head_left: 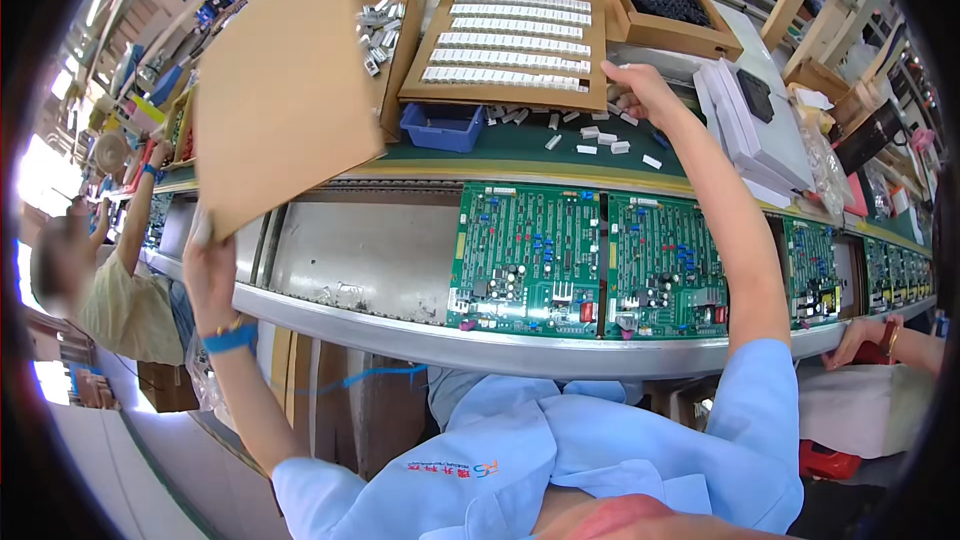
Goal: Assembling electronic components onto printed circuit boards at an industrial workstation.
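Brown cardboard sheet (290, 90), raised at the left, is grasped at its lower corner by the left hand (208, 278). Beyond the green circuit boards (525, 255), a cardboard tray (597, 35) bearing six rows of white parts (515, 42) is just behind a blue bin (440, 135); the right hand (642, 92) curls at the tray's right edge, though whether it grips that edge cannot be told

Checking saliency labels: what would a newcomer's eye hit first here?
First, the big plain cardboard sheet at upper left, held up by the left hand. Next, the green circuit boards lined up from the middle to the right. Then the rows of white parts on the cardboard tray, top centre.
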Available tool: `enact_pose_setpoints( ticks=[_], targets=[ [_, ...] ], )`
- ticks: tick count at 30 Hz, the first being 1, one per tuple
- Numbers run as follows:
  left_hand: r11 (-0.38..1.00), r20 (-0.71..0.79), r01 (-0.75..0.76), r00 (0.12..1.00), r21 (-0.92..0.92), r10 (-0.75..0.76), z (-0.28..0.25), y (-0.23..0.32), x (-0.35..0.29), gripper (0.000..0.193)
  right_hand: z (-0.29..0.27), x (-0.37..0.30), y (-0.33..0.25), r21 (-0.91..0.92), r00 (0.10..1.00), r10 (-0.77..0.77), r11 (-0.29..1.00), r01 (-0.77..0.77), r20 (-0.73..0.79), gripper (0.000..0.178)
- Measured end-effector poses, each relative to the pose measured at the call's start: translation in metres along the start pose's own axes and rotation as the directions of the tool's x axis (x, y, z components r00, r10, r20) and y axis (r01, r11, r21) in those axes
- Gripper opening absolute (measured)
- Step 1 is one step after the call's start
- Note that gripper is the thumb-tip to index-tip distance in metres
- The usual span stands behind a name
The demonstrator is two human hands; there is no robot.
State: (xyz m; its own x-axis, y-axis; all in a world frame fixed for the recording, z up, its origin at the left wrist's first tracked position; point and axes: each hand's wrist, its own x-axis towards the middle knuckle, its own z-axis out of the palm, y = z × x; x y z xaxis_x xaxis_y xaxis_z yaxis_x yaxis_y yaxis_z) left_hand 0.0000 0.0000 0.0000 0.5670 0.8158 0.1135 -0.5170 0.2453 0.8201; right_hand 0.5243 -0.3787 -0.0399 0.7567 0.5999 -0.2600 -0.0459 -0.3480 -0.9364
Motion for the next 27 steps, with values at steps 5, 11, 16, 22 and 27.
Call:
enact_pose_setpoints(
  ticks=[5, 11, 16, 22, 27],
  targets=[
    [0.998, -0.195, -0.060, 0.979, -0.008, 0.057, -0.098, 0.056, -0.076, 0.035, 0.003, 0.027, 0.003, 0.058, 0.992, -0.078, 0.995, 0.084, -0.100, 0.023],
    [0.990, -0.295, -0.121, 0.946, 0.069, 0.136, -0.162, 0.068, -0.112, 0.030, 0.021, 0.035, 0.004, -0.021, 0.911, -0.296, 0.953, 0.303, -0.286, 0.019],
    [0.992, -0.373, -0.105, 0.920, 0.068, 0.123, -0.141, 0.041, -0.107, 0.029, 0.030, 0.022, -0.007, 0.040, 0.927, -0.260, 0.959, 0.281, -0.269, 0.019],
    [0.994, -0.338, -0.059, 0.937, 0.092, 0.087, -0.118, 0.014, -0.087, 0.032, 0.028, 0.025, -0.004, 0.091, 0.932, -0.249, 0.955, 0.281, -0.263, 0.022],
    [0.988, -0.316, -0.026, 0.946, 0.154, 0.074, -0.108, 0.008, -0.083, 0.029, 0.032, 0.020, -0.005, 0.061, 0.915, -0.278, 0.950, 0.307, -0.291, 0.018]
  ],
)
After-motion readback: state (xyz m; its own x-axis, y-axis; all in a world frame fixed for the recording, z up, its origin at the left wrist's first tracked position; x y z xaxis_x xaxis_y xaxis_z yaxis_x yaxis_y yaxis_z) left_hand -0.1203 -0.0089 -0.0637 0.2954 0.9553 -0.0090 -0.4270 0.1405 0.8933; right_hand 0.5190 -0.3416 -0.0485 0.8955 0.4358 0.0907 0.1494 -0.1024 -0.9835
